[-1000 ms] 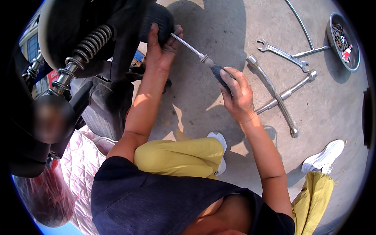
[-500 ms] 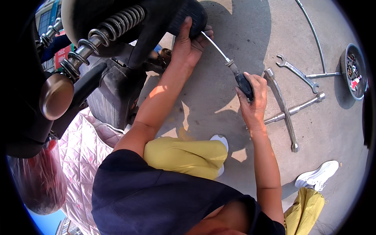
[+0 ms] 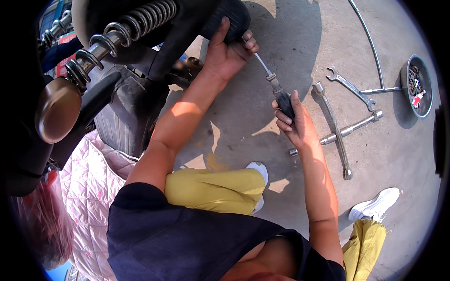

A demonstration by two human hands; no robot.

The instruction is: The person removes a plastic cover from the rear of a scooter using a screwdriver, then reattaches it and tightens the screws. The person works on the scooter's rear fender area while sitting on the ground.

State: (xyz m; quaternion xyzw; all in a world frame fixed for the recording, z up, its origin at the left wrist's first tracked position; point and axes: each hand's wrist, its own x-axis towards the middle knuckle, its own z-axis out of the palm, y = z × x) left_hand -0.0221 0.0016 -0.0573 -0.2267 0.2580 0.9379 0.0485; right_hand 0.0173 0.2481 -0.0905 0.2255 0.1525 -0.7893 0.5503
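My left hand [image 3: 232, 54] grips the underside of a black rounded part [image 3: 227, 14] of the vehicle, its fingers curled beside the metal shaft [image 3: 262, 62] of a screwdriver. The shaft's tip is hidden at that part's edge and my fingers. My right hand [image 3: 296, 122] is closed round the screwdriver's dark handle [image 3: 284, 104], thumb along one side. A large coil-spring shock absorber [image 3: 125, 33] with a round copper-coloured cap [image 3: 58, 110] is to the left of my left arm.
On the concrete lie a cross wrench [image 3: 338, 133], an open-ended wrench [image 3: 351, 86], a long metal T-bar [image 3: 375, 47] and a steel bowl [image 3: 416, 89] of small parts. A pink quilted cloth [image 3: 89, 196], a plastic-wrapped red object [image 3: 42, 220] and dark plastic bodywork [image 3: 122, 117] are at left.
My right hand has shifted its grip on the handle, fingers now round its left side. My left fingers have curled more over the shaft. The whole view shifted rightward, then slightly back left.
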